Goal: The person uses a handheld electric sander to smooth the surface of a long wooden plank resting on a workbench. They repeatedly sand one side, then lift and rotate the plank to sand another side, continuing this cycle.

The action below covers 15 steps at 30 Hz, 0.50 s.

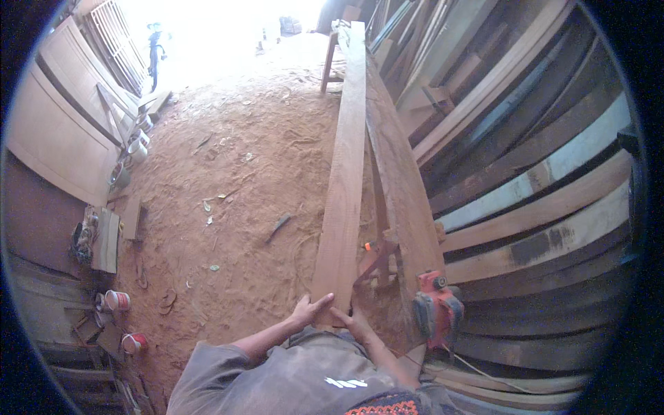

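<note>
A long reddish-brown wooden plank (342, 187) runs away from my body toward the bright far opening. My left hand (309, 311) is closed on the left edge of its near end, thumb lying over the top. On the right edge of the same end my right hand (355, 324) grips too, its thumb pointing in toward the other. The fingers under the plank are hidden. Just right of it lies a second, darker board (401, 187). A red electric hand planer (437, 308) rests at that board's near end, close to my right forearm.
A wooden trestle (330, 66) stands beneath the plank's far end. Stacked boards (546, 235) fill the right side. Along the left are door panels (66, 117), buckets (117, 300) and offcuts. Sawdust covers the floor (228, 187), with scattered scraps and leaves. A cord (484, 373) trails near the planer.
</note>
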Each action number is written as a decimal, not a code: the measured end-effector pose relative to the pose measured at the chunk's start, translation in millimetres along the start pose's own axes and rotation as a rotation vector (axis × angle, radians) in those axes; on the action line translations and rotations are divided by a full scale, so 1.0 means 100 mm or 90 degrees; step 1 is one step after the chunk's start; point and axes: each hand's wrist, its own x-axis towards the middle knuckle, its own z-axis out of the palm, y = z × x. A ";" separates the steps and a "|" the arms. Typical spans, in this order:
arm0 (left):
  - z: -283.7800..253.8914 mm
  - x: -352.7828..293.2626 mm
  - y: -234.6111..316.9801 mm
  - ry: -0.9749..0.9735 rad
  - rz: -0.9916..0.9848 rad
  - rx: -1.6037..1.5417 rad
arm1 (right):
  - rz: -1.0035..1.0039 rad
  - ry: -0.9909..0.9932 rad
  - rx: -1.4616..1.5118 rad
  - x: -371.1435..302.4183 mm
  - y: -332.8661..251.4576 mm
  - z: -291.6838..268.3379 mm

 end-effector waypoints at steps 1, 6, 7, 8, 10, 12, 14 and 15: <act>0.13 0.05 -0.02 0.002 -0.005 -0.019 | -0.061 -0.020 0.011 -0.04 -0.05 -0.10; 0.87 0.11 -0.02 -0.010 0.001 -0.006 | 0.125 0.014 0.193 -0.35 -0.43 -0.70; 0.97 0.12 0.06 -0.016 -0.009 0.017 | 0.138 0.008 0.187 -0.39 -0.49 -0.77; 1.03 0.07 0.15 0.000 -0.041 0.059 | 0.134 0.004 0.195 -0.44 -0.53 -0.84; 1.13 -0.14 0.39 -0.050 0.004 0.049 | 0.039 0.020 0.122 -0.55 -0.64 -0.95; 1.17 -0.49 0.72 -0.104 0.031 0.015 | -0.107 0.077 -0.048 -0.70 -0.84 -1.08; 1.14 -0.96 1.14 -0.198 0.070 -0.066 | -0.187 0.026 -0.076 -0.94 -1.19 -1.25; 1.15 -1.17 1.38 -0.204 0.131 -0.041 | -0.232 0.006 -0.092 -1.08 -1.41 -1.37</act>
